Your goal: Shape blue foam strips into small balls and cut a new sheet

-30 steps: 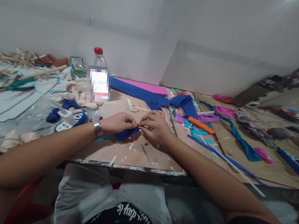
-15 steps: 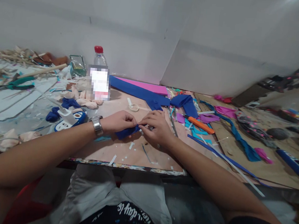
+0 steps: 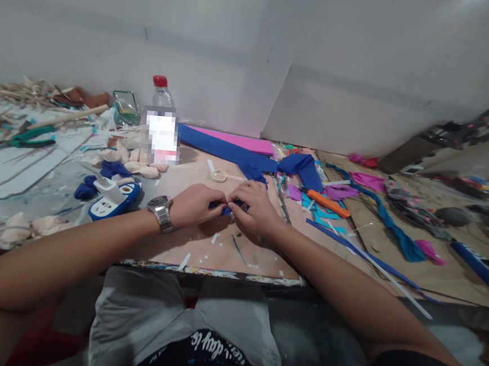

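Note:
A small blue strip (image 3: 226, 210) is pinched between my two hands above the middle of the table; most of it is hidden by the fingers. My left hand (image 3: 198, 205), with a metal watch at the wrist, grips its left side. On the other side my right hand (image 3: 254, 211) has its fingertips closed on the strip, touching the left fingertips. Behind the hands lies a cream tape ring (image 3: 218, 175). Beyond it a long blue strip (image 3: 226, 149) lies over a pink one (image 3: 247, 144).
An orange cutter (image 3: 328, 204) lies to the right among blue and purple scraps. A power socket (image 3: 108, 205) is left of my hands. Behind it stand a phone (image 3: 162, 137) and a red-capped bottle (image 3: 161, 91). Green-handled pliers (image 3: 34, 136) lie far left.
My left hand has rolled over the blue strip, and its flap that hung below the fingers is now mostly hidden. The right hand stays almost in place.

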Tool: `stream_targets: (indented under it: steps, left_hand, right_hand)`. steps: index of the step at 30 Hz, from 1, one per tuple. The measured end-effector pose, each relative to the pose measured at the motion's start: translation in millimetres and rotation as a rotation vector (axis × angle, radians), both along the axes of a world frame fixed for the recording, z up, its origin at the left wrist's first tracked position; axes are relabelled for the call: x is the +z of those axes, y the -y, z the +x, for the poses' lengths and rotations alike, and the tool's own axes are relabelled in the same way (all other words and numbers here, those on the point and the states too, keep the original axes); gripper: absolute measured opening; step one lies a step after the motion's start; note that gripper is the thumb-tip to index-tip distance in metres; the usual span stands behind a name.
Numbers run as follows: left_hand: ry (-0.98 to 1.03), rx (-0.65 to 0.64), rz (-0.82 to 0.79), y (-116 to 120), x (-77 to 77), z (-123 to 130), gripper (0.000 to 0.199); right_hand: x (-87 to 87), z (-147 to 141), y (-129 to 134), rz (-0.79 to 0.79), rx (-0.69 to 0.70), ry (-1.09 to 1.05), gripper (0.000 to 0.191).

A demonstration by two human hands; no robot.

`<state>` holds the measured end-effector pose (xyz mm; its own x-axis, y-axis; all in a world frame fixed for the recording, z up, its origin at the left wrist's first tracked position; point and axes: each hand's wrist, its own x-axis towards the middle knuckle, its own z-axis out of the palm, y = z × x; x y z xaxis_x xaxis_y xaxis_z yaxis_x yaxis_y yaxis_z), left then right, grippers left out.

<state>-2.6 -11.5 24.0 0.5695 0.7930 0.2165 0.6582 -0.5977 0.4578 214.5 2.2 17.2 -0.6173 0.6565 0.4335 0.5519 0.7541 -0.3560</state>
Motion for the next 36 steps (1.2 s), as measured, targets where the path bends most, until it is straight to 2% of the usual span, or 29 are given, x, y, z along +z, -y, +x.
stream_targets:
  steps: [6,13,19,36]
  left_hand:
    - [-0.029,0.009,0.022,-2.5,-1.9,-0.1,0.028]
    - [-0.028,-0.008,-0.018,-4.9,-3.8,-1.3,0.028]
    - [0.072,-0.038,-0.042,-5.1,-1.5,-3.2,0.025]
    - [0.029,-0.042,-0.024,-6.4,-3.4,-4.3,0.021]
  right_hand:
    - [0.0,-0.5,-0.3,-0.023,-0.004,0.039,0.009]
    - [-0.2,2.8,-2.8,0.027,-0.004,0.097,0.007]
    - [0.8,2.7,-2.2,0.006,-0.009,0.028,0.006]
    - [-3.4,0.6,-2.9,-0.009,0.002,-0.010,0.008]
